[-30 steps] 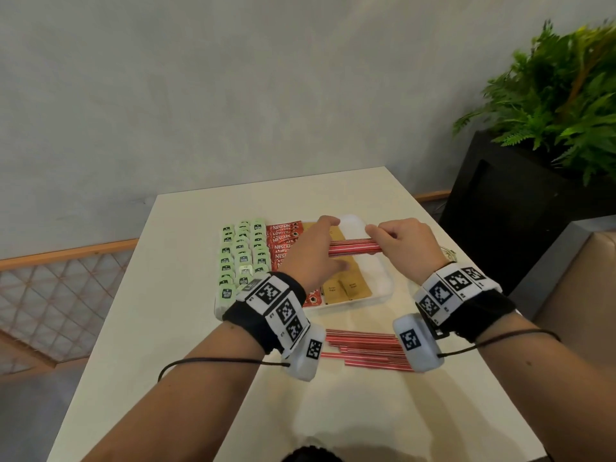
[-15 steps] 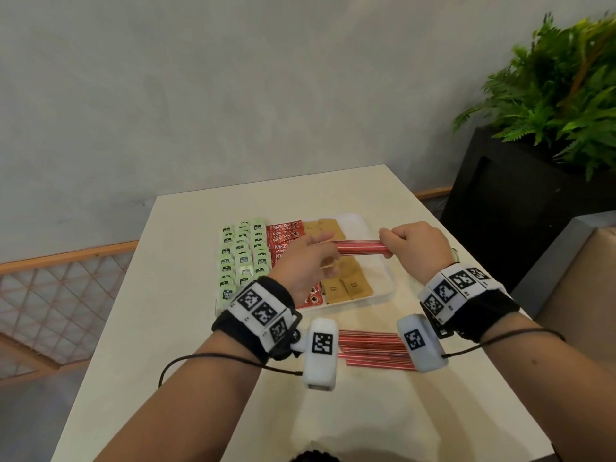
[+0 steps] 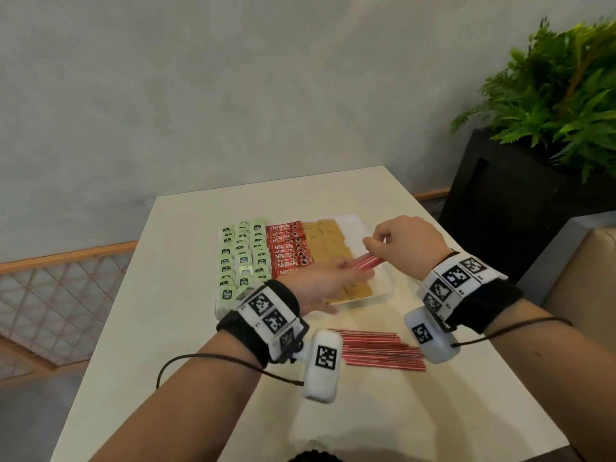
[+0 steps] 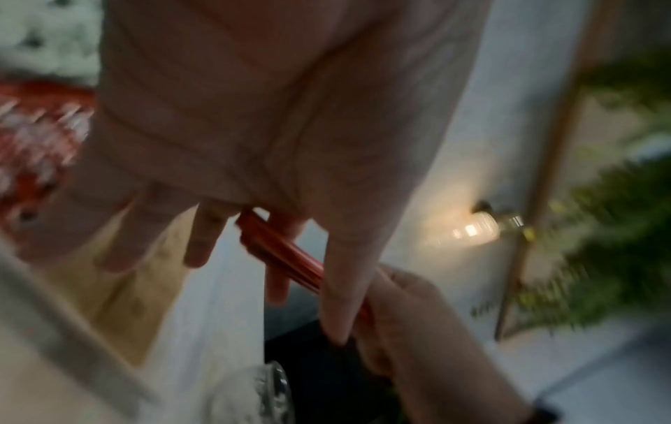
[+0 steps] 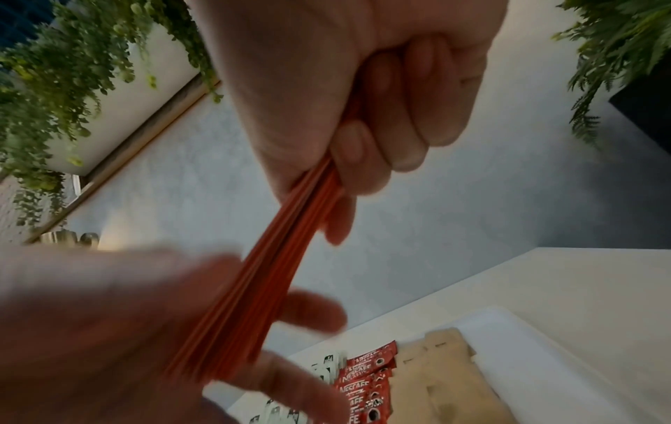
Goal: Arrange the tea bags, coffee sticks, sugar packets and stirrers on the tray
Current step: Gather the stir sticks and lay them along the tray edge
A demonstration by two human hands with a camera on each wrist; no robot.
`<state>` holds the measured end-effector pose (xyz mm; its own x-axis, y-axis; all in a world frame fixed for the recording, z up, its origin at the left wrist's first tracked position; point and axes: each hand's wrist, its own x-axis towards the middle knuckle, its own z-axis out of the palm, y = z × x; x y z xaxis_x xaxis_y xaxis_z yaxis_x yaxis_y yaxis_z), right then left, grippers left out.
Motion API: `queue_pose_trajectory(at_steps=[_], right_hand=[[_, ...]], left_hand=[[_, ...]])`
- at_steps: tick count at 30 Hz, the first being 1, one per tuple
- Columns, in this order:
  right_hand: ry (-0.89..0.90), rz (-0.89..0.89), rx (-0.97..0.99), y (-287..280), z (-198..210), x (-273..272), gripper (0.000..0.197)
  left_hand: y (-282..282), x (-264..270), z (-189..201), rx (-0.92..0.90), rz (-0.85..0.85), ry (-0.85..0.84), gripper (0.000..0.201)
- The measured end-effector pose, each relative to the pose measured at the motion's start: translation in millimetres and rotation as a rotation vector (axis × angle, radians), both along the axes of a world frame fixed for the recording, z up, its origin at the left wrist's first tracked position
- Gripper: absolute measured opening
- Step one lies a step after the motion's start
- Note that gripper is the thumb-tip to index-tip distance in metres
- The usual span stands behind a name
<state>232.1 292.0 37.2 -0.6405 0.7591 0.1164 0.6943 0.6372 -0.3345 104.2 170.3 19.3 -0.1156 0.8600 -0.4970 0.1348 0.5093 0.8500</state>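
A white tray [image 3: 384, 288] on the table holds rows of green tea bags [image 3: 243, 258], red coffee sticks [image 3: 288, 251] and brown sugar packets [image 3: 328, 241]; its right strip is bare. My right hand [image 3: 403, 241] grips a bundle of red stirrers [image 3: 366, 262] above that strip, its fingers curled round them [image 5: 268, 264]. My left hand [image 3: 326, 281] is flat with straight fingers, and the bundle's lower end rests against it [image 4: 287, 255]. A second pile of red stirrers [image 3: 376, 348] lies on the table in front of the tray.
The cream table [image 3: 186, 328] stands against a grey wall. A black planter [image 3: 500, 211] with a fern stands at its right, and a padded seat [image 3: 586, 268] is nearer on the right. A wooden lattice rail [image 3: 50, 295] runs at the left.
My left hand has let go of the bundle and spread flat against its end. The right hand has shifted right, and the bundle now slopes down to the left.
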Motion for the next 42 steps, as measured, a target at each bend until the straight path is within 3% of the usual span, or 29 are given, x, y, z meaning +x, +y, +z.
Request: queue_pose_trajectory(at_steps=[2, 4, 7, 13, 17, 21, 25, 29, 32, 34, 36, 42], right_hand=[[-0.060, 0.057, -0.068, 0, 3, 0, 0.027], [-0.080, 0.107, -0.105, -2, 3, -2, 0.024], [-0.022, 0.185, -0.157, -6, 1, -6, 0.022], [0.194, 0.159, -0.189, -3, -10, -7, 0.029], [0.561, 0.170, -0.525, 1, -10, -3, 0.038], [0.429, 0.288, -0.767, -2, -13, -2, 0.047], [0.526, 0.252, -0.759, 0, -10, -5, 0.054], [0.465, 0.325, -0.962, -8, -22, -10, 0.060], [0.490, 0.353, -0.863, -15, -16, -7, 0.089], [0.428, 0.430, -0.739, -23, -13, -3, 0.122], [0.331, 0.509, -0.612, -33, -18, 2, 0.141], [0.404, 0.504, -0.461, -42, -24, -4, 0.142]], left_hand=[[-2, -1, -1, 0.046, -0.262, 0.428, 0.039], [-1, 1, -1, 0.067, -0.310, 0.510, 0.033], [2, 10, -6, 0.039, -0.188, 0.208, 0.024], [0, 16, -13, 0.041, -0.024, -0.025, 0.030], [-2, 12, -11, 0.011, 0.066, -0.108, 0.032], [-2, 11, -8, 0.005, 0.063, -0.141, 0.033], [-1, 11, -9, 0.011, 0.072, -0.171, 0.034], [-1, 15, -10, 0.001, 0.109, -0.247, 0.034], [1, 14, -8, 0.064, 0.317, -0.448, 0.034], [5, 9, -6, 0.107, 0.538, -0.664, 0.032], [9, 4, -5, 0.133, 0.678, -0.825, 0.034], [14, 3, -4, 0.132, 0.672, -0.976, 0.037]])
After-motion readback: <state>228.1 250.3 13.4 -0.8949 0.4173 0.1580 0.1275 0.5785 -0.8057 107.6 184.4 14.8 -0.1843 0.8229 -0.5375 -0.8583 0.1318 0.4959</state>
